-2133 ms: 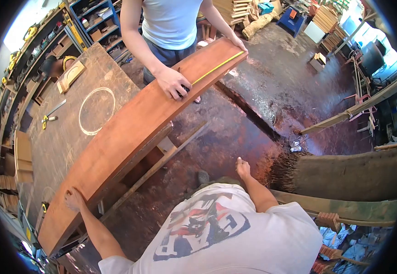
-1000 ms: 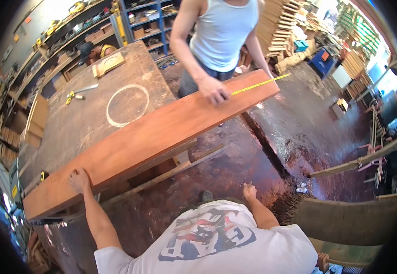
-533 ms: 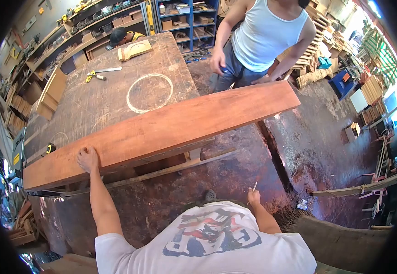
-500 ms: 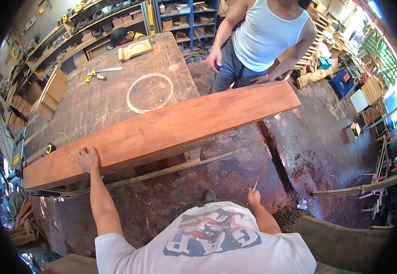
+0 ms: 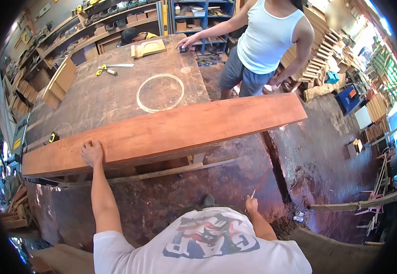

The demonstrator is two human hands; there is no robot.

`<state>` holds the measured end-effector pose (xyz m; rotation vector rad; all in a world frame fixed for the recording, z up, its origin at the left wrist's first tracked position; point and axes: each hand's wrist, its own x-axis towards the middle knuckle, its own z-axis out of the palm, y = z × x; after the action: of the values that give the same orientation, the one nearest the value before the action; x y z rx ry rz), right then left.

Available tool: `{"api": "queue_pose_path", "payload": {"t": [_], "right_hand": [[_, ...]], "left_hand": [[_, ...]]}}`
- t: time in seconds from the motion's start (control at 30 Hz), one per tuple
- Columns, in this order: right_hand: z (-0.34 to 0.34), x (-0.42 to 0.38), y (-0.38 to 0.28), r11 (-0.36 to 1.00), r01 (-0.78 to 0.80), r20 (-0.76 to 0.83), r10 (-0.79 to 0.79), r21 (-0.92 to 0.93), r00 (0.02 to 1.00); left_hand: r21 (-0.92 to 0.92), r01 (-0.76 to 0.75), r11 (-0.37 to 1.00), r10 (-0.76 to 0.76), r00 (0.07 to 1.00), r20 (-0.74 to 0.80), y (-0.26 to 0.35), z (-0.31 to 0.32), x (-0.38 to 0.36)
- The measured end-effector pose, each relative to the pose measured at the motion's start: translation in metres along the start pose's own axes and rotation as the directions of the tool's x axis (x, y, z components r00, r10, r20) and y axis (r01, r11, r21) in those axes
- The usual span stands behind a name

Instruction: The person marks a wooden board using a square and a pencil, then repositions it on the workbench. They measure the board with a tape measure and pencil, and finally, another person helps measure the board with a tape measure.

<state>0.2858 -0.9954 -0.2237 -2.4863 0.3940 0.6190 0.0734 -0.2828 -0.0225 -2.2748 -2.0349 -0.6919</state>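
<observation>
A long reddish-brown wooden plank lies along the near edge of the workbench, its right end sticking out past the bench. My left hand rests on the plank's left part near the front edge, fingers apart. Low over the floor, away from the plank, my right hand is closed round a thin, pale pencil that points up. Behind the plank's left end, a yellow and black tape measure sits on the bench.
A co-worker in a white tank top stands beyond the plank, one hand at the corner of the workbench with a small dark object. A shaped wooden piece and a yellow-handled tool lie there. Another person is behind.
The co-worker's hand has moved from beside their body to the bench corner, carrying the small dark object. My view has shifted slightly; my hands keep about the same places.
</observation>
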Motion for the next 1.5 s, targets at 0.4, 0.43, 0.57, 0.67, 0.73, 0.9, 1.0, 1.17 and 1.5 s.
{"api": "queue_pose_path", "payload": {"t": [0.4, 0.43, 0.57, 0.67, 0.73, 0.9, 1.0, 1.17, 1.5], "right_hand": [[0.003, -0.013, -0.021, 0.995, 0.081, -0.032, -0.084, -0.065, 0.996], [0.005, -0.012, -0.019, 0.992, 0.101, -0.034, -0.104, -0.070, 0.994], [0.031, 0.007, 0.004, 0.980, 0.136, 0.001, -0.138, -0.147, 0.990], [0.052, 0.019, 0.028, 0.965, 0.168, 0.076, -0.156, -0.199, 0.985], [0.079, 0.045, 0.059, 0.968, 0.148, 0.160, -0.116, -0.202, 0.980], [0.095, 0.017, 0.014, 0.882, 0.354, 0.228, -0.292, -0.310, 0.929], [0.115, 0.006, -0.026, 0.868, 0.341, 0.196, -0.287, -0.360, 0.938], [0.127, -0.071, -0.133, 0.864, 0.399, 0.277, -0.320, -0.308, 0.906], [0.227, -0.178, -0.189, 0.679, 0.583, 0.254, -0.529, -0.445, 0.810]], "left_hand": [[-0.008, -0.003, 1.000, 0.002, 0.999, -0.050, 0.000, 0.005, 0.002], [-0.036, 0.013, 0.999, -0.015, 0.998, -0.056, 0.001, 0.003, 0.000], [-0.003, -0.029, 1.000, 0.029, 0.996, -0.080, 0.000, 0.001, -0.002], [-0.032, -0.003, 0.999, 0.000, 0.996, -0.086, 0.001, -0.003, -0.003], [-0.052, 0.004, 0.999, -0.008, 0.996, -0.085, 0.004, -0.003, -0.004], [-0.083, 0.016, 0.996, -0.022, 0.997, -0.072, 0.002, -0.004, -0.003], [-0.122, 0.011, 0.992, -0.017, 0.998, -0.052, 0.003, -0.006, -0.005], [-0.275, -0.045, 0.960, 0.059, 0.997, 0.041, -0.002, -0.026, -0.009], [-0.865, 0.428, 0.263, 0.173, 0.861, 0.478, -0.202, -0.069, -0.085]]}}
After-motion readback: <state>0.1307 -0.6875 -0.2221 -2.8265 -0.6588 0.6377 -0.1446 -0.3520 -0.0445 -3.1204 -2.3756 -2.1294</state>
